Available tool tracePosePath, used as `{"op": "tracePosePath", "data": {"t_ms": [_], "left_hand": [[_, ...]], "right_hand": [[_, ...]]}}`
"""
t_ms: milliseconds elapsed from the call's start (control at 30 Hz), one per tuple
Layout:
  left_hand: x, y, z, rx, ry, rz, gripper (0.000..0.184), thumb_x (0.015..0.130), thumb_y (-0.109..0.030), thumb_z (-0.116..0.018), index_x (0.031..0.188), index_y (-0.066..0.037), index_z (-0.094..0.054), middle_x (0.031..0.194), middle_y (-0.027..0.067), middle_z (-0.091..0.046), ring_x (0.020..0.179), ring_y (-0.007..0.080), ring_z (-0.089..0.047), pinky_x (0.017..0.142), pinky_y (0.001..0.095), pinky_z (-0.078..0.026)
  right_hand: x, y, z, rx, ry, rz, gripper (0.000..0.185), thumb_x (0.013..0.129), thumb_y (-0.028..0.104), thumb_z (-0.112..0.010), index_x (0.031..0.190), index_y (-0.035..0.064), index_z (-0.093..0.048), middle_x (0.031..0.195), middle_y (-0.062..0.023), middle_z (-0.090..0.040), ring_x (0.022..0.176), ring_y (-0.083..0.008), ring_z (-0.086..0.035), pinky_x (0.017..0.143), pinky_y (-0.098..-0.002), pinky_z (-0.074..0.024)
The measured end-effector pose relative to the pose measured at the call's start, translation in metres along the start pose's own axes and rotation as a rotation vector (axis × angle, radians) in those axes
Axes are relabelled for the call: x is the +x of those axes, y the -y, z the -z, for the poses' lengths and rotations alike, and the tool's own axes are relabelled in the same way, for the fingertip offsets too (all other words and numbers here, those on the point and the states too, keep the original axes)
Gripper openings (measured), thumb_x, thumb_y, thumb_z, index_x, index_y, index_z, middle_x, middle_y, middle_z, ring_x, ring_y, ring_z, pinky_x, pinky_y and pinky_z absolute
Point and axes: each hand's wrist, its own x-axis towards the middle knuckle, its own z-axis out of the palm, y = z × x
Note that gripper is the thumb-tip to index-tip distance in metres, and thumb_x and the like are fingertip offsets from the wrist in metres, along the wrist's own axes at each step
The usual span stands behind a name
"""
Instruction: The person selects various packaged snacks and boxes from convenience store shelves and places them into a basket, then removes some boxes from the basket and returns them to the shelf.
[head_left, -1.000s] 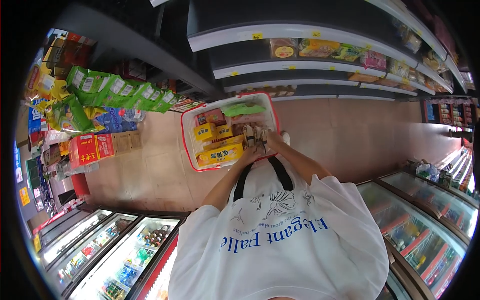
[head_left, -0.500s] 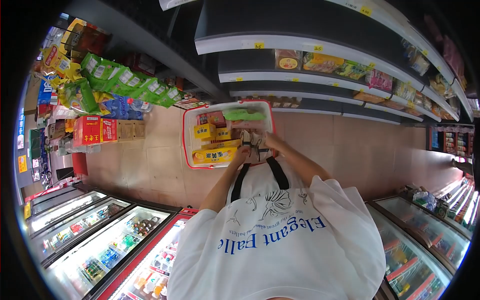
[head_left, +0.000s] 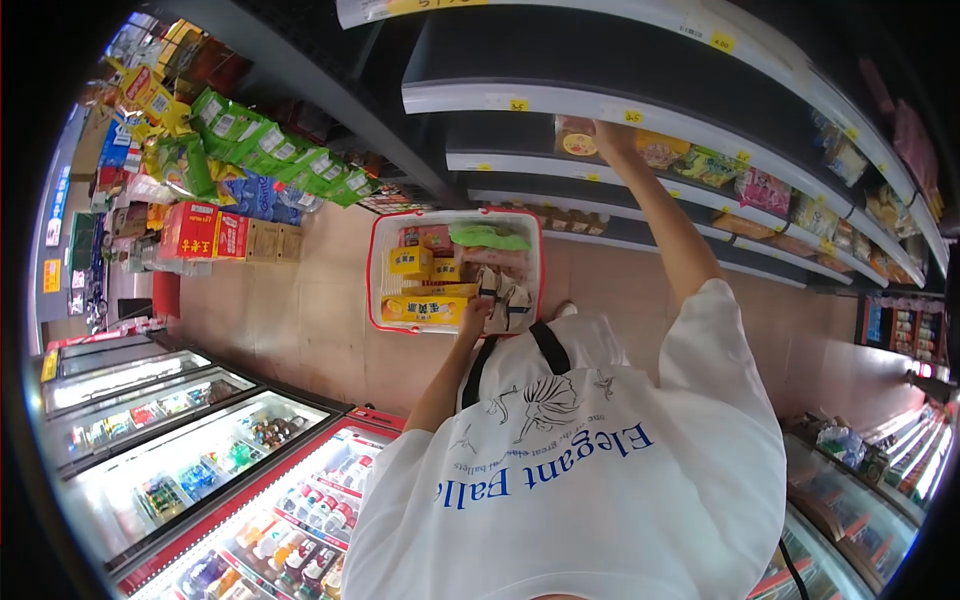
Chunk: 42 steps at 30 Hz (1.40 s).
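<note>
My left hand (head_left: 476, 318) is closed at the near edge of a white basket with a red rim (head_left: 541, 270), beside a bag (head_left: 510, 300) with dark straps inside it; what its fingers hold is too small to make out. The basket also contains yellow boxes (head_left: 425, 309), a green package (head_left: 488, 238) and a pinkish package. My right hand (head_left: 608, 138) reaches into a shelf, between a package with a round yellow label (head_left: 577, 142) and a yellow package (head_left: 660, 150). Its fingers are mostly hidden under the shelf edge above.
Dark shelves with white edges (head_left: 520, 100) and price tags curve across the top and right. Green bags (head_left: 265, 150) hang at the left above red cartons (head_left: 205, 232). Glass-topped freezers (head_left: 190, 470) line the lower left, with others at the lower right. Tiled floor shows around the basket.
My right hand has left the basket and reached up and right to the shelf. My left hand has stayed by the basket's near edge. The view has shifted slightly.
</note>
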Motion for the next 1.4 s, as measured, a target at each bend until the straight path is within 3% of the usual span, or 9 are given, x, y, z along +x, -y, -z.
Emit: {"op": "tracePosePath", "data": {"t_ms": [67, 200, 300, 533, 800, 967, 1100, 1133, 1400], "left_hand": [[-0.011, -0.010, 0.005, 0.092, -0.010, 0.102, 0.025, 0.080, -0.010, -0.047, 0.101, -0.004, -0.058, 0.088, 0.0080, -0.062, 0.080, 0.0157, -0.059, 0.057, 0.0263, -0.050], [-0.020, 0.004, 0.010, -0.055, -0.056, 0.014, 0.025, 0.081, -0.009, -0.046, 0.103, -0.004, -0.056, 0.089, 0.0084, -0.061, 0.079, 0.0145, -0.059, 0.050, 0.0251, -0.050], [-0.027, -0.005, 0.012, -0.093, -0.105, 0.018, 0.023, 0.082, -0.009, -0.047, 0.103, -0.004, -0.056, 0.089, 0.0084, -0.061, 0.079, 0.0154, -0.060, 0.056, 0.0253, -0.050], [-0.010, -0.053, 0.013, -0.234, -0.143, -0.300, 0.035, 0.083, -0.008, -0.053, 0.117, -0.006, -0.046, 0.099, 0.0074, -0.057, 0.088, 0.0152, -0.056, 0.072, 0.0257, -0.046], [-0.024, -0.215, 0.015, -0.553, 0.104, -0.645, 0.062, 0.078, -0.001, -0.058, 0.129, -0.006, -0.024, 0.109, 0.0088, -0.051, 0.097, 0.0169, -0.053, 0.081, 0.0268, -0.045], [-0.030, -0.188, 0.028, -0.633, 0.300, -0.219, 0.064, 0.078, -0.003, -0.058, 0.131, -0.008, -0.024, 0.111, 0.0086, -0.050, 0.095, 0.0178, -0.055, 0.078, 0.0272, -0.049], [-0.056, -0.151, 0.036, -0.870, 0.206, -0.007, 0.049, 0.076, -0.007, -0.061, 0.120, -0.005, -0.039, 0.106, 0.0095, -0.052, 0.090, 0.0182, -0.058, 0.073, 0.0308, -0.052], [-0.062, -0.140, 0.039, -0.892, 0.137, 0.044, 0.048, 0.077, -0.009, -0.060, 0.120, -0.006, -0.039, 0.105, 0.0096, -0.053, 0.090, 0.0187, -0.058, 0.072, 0.0308, -0.052], [-0.080, -0.053, 0.070, -1.057, 0.076, 0.180, 0.037, 0.084, -0.024, -0.054, 0.115, -0.007, -0.043, 0.102, 0.0092, -0.057, 0.089, 0.0201, -0.059, 0.074, 0.0320, -0.051]], "right_hand": [[0.003, 0.001, -0.005, -0.164, -0.057, 0.185, 0.043, 0.083, 0.018, -0.049, 0.119, -0.0013, -0.038, 0.112, -0.0225, -0.051, 0.105, -0.0339, -0.050, 0.088, -0.0380, -0.0419], [-0.002, 0.022, 0.009, 1.062, 0.073, -0.176, 0.038, 0.083, 0.017, -0.049, 0.117, 0.0016, -0.040, 0.113, -0.0194, -0.051, 0.107, -0.0313, -0.050, 0.092, -0.0388, -0.0391], [0.000, 0.004, -0.007, -0.053, -0.132, 0.290, 0.036, 0.082, 0.016, -0.051, 0.115, 0.0065, -0.041, 0.111, -0.0182, -0.052, 0.102, -0.0307, -0.053, 0.085, -0.0371, -0.0440], [-0.011, 0.019, 0.012, 0.289, 0.010, 0.274, 0.026, 0.081, 0.016, -0.055, 0.105, 0.0090, -0.047, 0.087, -0.0100, -0.060, 0.082, -0.0257, -0.058, 0.068, -0.0374, -0.0455], [-0.081, 0.110, 0.032, 0.955, 0.738, 0.489, 0.015, 0.080, 0.014, -0.056, 0.089, 0.0031, -0.050, 0.071, -0.0058, -0.057, 0.068, -0.0135, -0.055, 0.055, -0.0293, -0.0437], [-0.084, 0.124, 0.049, 1.162, 1.124, 0.040, 0.024, 0.083, 0.017, -0.055, 0.100, 0.0025, -0.048, 0.087, -0.0082, -0.057, 0.084, -0.0157, -0.055, 0.075, -0.0305, -0.0439], [-0.039, 0.080, 0.011, 0.593, -0.087, 0.237, 0.029, 0.078, 0.012, -0.057, 0.102, 0.0037, -0.045, 0.088, -0.0137, -0.058, 0.085, -0.0276, -0.059, 0.072, -0.0346, -0.0468], [-0.023, 0.072, 0.018, 0.448, 0.103, -0.122, 0.032, 0.077, 0.013, -0.057, 0.105, 0.0039, -0.044, 0.086, -0.0155, -0.057, 0.087, -0.0314, -0.056, 0.072, -0.0366, -0.0474], [0.040, 0.010, -0.007, -0.005, -0.202, 0.056, 0.037, 0.078, 0.016, -0.057, 0.110, 0.0031, -0.044, 0.092, -0.0163, -0.055, 0.088, -0.0303, -0.056, 0.069, -0.0369, -0.0510]]}}
